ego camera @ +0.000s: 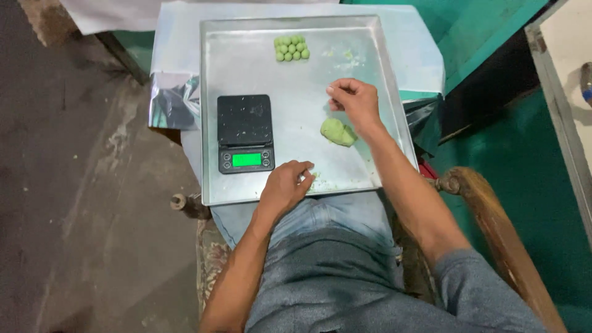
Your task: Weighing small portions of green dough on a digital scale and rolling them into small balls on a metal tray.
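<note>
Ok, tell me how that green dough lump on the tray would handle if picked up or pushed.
The dough lump looks soft and irregular, so it would probably dent under fingers rather than stay stiff. Crumbs smeared on the tray suggest it may stick a little. Its flattish shape likely slides or drags, unlike the small balls, which could roll.

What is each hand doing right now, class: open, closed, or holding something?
Left hand: loosely closed, resting on the tray; holding anything cannot be told.
Right hand: fingers pinched together above the dough lump; contents cannot be told.
</note>
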